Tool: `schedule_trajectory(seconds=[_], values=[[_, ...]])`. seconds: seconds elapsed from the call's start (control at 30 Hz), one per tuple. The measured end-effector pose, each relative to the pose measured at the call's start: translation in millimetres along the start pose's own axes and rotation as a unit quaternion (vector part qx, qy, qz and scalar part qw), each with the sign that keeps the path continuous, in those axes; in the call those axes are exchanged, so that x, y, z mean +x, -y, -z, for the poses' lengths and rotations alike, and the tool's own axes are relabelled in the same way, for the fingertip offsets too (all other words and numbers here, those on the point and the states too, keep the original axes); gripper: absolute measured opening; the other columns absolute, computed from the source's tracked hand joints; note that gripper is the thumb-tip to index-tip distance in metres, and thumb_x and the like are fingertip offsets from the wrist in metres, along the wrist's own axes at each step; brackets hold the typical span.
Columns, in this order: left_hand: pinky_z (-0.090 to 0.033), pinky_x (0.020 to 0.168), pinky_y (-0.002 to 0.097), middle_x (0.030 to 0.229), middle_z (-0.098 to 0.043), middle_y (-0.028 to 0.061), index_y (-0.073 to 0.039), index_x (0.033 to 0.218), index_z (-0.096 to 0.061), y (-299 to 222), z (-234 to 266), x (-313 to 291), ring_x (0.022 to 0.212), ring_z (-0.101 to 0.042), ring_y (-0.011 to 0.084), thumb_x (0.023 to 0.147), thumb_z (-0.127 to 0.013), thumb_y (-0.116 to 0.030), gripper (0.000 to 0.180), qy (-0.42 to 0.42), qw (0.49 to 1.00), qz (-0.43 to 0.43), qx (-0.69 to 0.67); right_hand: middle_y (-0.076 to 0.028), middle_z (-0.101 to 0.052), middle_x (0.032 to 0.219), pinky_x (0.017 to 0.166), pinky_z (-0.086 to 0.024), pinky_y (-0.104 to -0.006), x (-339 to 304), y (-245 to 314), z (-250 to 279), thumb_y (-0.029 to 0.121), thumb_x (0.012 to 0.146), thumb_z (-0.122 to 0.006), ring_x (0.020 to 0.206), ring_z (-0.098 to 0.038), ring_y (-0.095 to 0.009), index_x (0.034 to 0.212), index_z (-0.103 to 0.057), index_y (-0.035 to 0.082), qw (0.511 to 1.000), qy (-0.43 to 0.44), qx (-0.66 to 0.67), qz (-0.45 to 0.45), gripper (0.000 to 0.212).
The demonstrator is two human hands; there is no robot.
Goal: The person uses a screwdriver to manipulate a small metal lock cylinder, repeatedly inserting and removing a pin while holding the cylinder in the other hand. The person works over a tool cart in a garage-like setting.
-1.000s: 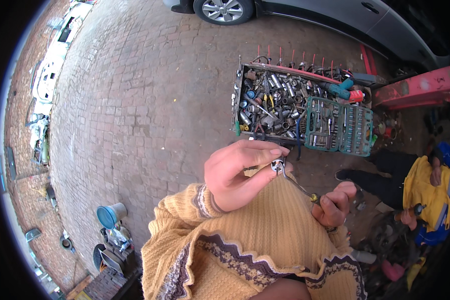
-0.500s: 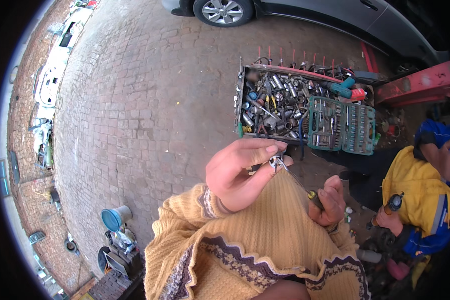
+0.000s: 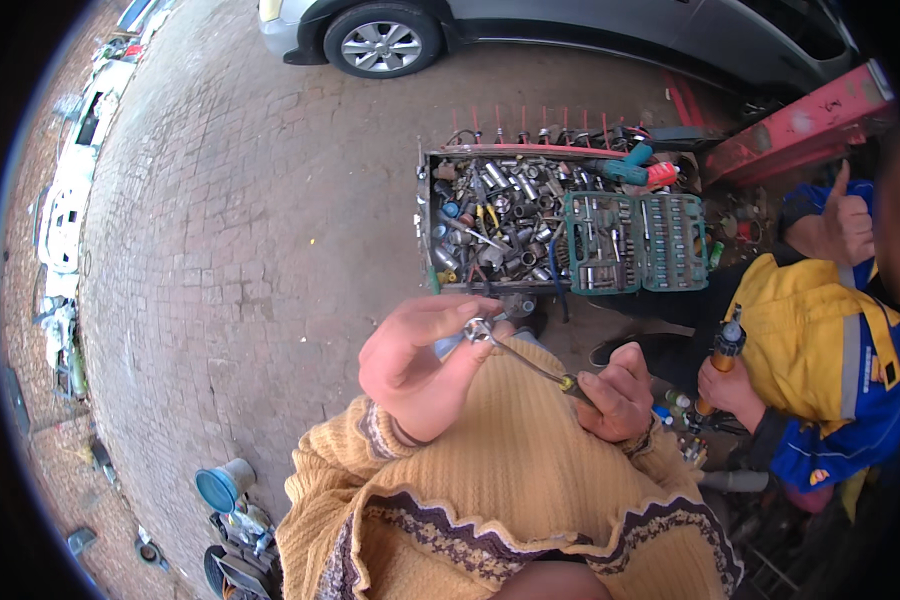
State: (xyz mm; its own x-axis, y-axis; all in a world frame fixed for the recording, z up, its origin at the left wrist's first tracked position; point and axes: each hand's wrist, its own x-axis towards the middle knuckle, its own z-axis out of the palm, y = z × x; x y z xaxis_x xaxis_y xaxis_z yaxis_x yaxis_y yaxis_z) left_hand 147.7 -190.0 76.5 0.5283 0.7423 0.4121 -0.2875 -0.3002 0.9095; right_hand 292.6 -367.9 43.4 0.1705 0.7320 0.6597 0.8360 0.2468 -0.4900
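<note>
Between the thumb and fingers of my left hand (image 3: 410, 365) is pinched a small shiny metal part (image 3: 478, 329), round with an opening in it. My right hand (image 3: 620, 395) grips the dark handle of a thin screwdriver (image 3: 528, 361) with a yellow collar. Its shaft slants up to the left, and the tip meets the metal part; whether it sits inside the opening I cannot tell. Both hands are in front of my tan knitted sweater (image 3: 500, 450).
Beyond my hands stands a tool tray (image 3: 425, 215) full of loose sockets, with a green socket case (image 3: 635, 240) open on it. At right a person in yellow and blue (image 3: 800, 330) holds an orange-and-black tool (image 3: 727, 350). A red steel beam (image 3: 800, 125) and silver car (image 3: 560, 25) lie behind.
My view has shifted, so the tray and car sit differently in it. Both hands keep their holds, the screwdriver still at the metal part. The other person's free hand has risen, thumb up.
</note>
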Motion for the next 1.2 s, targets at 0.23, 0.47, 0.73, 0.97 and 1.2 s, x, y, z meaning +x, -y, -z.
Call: schedule_trajectory(seconds=[0.23, 0.47, 0.73, 0.97, 1.2], values=[[-0.056, 0.077, 0.0336, 0.097, -0.069, 0.0172, 0.002, 0.093, -0.062, -2.0, -8.9, 3.1, 0.09, -0.069, 0.0249, 0.075, -0.073, 0.011, 0.023, 0.011, 0.997, 0.07, -0.012, 0.004, -0.043, 0.066, 0.058, -0.031, -0.0334, -2.0, -3.8, 2.7, 0.008, 0.064, -0.075, 0.063, -0.037, -0.017, 0.104, -0.071, 0.008, 0.996, -0.013, -0.085, 0.013, 0.041], [-0.056, 0.077, 0.0312, 0.094, -0.071, 0.0163, 0.004, 0.099, -0.067, -1.9, -21.2, 2.3, 0.089, -0.071, 0.0253, 0.076, -0.074, 0.005, 0.024, 0.124, 0.991, 0.018, -0.039, 0.0, -0.048, 0.072, 0.061, -0.036, -0.0368, -11.1, -10.7, 13.9, 0.012, 0.073, -0.074, 0.066, -0.042, -0.02, 0.112, -0.066, 0.003, 0.983, -0.045, -0.178, -0.01, 0.041], [-0.058, 0.083, 0.0348, 0.103, -0.068, 0.0203, 0.008, 0.103, -0.063, -5.8, -16.2, 0.9, 0.097, -0.069, 0.0259, 0.081, -0.069, 0.01, 0.023, 0.102, 0.971, 0.095, -0.196, -0.004, -0.054, 0.073, 0.055, -0.033, -0.0377, -23.9, -1.7, 27.4, 0.014, 0.084, -0.062, 0.068, -0.04, -0.021, 0.111, -0.062, 0.003, 0.986, -0.158, -0.048, 0.002, 0.029], [-0.055, 0.086, 0.0368, 0.104, -0.068, 0.0214, 0.007, 0.104, -0.062, -7.8, -9.8, -4.9, 0.099, -0.068, 0.0278, 0.081, -0.069, 0.01, 0.024, 0.109, 0.979, 0.08, -0.152, 0.002, -0.055, 0.07, 0.056, -0.031, -0.0359, -18.0, 8.4, 30.6, 0.011, 0.072, -0.068, 0.067, -0.039, -0.02, 0.1, -0.067, 0.007, 0.993, -0.111, -0.024, 0.01, 0.028], [-0.054, 0.087, 0.0406, 0.105, -0.068, 0.0216, 0.005, 0.108, -0.062, -4.5, -3.7, -6.4, 0.099, -0.067, 0.0296, 0.079, -0.069, 0.012, 0.03, 0.12, 0.988, 0.057, -0.075, -0.004, -0.055, 0.076, 0.061, -0.036, -0.0395, -20.6, 14.2, 30.0, 0.012, 0.076, -0.065, 0.071, -0.041, -0.024, 0.101, -0.067, 0.003, 0.995, -0.098, -0.011, -0.036, 0.027]])
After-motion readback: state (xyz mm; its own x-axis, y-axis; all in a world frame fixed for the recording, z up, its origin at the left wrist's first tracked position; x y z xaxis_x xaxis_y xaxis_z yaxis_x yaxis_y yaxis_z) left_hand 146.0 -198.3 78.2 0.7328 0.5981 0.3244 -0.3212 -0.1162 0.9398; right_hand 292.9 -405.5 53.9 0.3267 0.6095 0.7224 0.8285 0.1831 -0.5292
